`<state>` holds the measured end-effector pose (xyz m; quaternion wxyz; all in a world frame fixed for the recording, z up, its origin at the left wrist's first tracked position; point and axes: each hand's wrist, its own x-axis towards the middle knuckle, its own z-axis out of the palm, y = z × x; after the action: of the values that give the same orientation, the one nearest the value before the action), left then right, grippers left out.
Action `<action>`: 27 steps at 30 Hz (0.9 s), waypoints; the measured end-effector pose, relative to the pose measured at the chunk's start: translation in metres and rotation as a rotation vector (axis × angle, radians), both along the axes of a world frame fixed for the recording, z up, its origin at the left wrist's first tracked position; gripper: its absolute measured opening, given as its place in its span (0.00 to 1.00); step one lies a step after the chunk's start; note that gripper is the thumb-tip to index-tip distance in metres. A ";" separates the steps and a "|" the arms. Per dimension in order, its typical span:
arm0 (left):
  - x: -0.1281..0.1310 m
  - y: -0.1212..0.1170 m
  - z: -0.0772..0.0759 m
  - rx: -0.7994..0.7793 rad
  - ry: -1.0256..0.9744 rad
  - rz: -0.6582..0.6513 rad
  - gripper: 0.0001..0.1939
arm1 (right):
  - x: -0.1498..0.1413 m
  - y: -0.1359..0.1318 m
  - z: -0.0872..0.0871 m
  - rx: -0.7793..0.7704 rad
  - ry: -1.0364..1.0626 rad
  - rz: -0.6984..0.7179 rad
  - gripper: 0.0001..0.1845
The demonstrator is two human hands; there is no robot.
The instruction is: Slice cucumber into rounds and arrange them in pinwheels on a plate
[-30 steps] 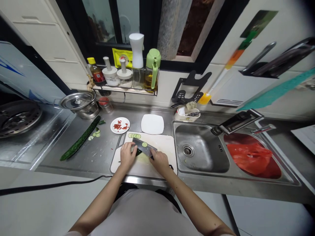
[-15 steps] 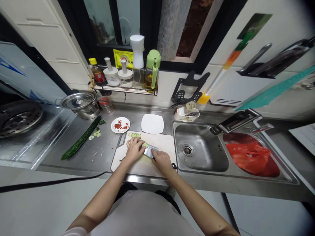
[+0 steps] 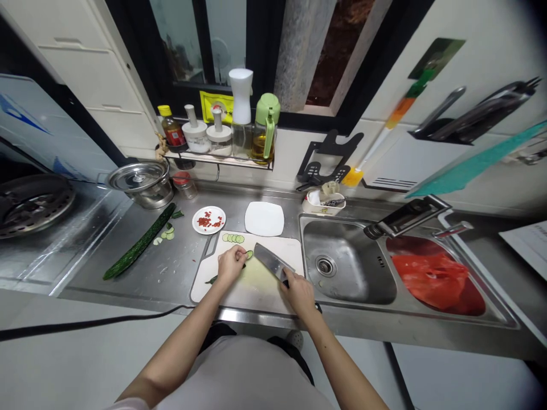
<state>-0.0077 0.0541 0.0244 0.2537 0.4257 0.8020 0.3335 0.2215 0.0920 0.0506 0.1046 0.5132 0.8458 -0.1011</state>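
Observation:
Between the thumb and fingers of my left hand (image 3: 231, 265) is a cucumber slice (image 3: 249, 254), held over the cutting board (image 3: 273, 296). A dark green cucumber piece (image 3: 211, 280) shows partly beneath that hand. My right hand (image 3: 298, 291) is wrapped round the handle of a cleaver (image 3: 270, 261), its blade pointing up and left across the board, apart from the left hand. A short row of overlapping cucumber slices (image 3: 233, 238) lies at the board's far left corner.
Behind the board are a plate of chopped red pieces (image 3: 197, 226) and a square white plate (image 3: 264, 218). A whole cucumber (image 3: 143, 242) and scraps (image 3: 167, 233) lie left. To the right is the sink (image 3: 346, 267); a red plastic bag (image 3: 431, 279) sits in its second basin.
My left hand has taken the cucumber slice off the blade, where it was stuck. My right hand has drawn the cleaver away to the right.

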 end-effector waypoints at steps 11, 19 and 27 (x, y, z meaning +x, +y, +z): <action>-0.026 0.045 -0.013 -0.163 0.120 0.124 0.04 | 0.002 -0.004 -0.009 0.001 0.071 -0.091 0.22; -0.034 0.065 -0.026 -0.205 0.233 0.057 0.07 | 0.002 -0.005 -0.006 -0.004 0.095 -0.120 0.22; -0.033 0.066 -0.030 -0.192 0.336 0.002 0.09 | 0.002 -0.005 -0.003 -0.006 0.086 -0.123 0.22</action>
<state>-0.0412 0.1199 -0.0060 0.1553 0.4483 0.8617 0.1800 0.2239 0.0870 0.0473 0.0632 0.5592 0.8160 -0.1320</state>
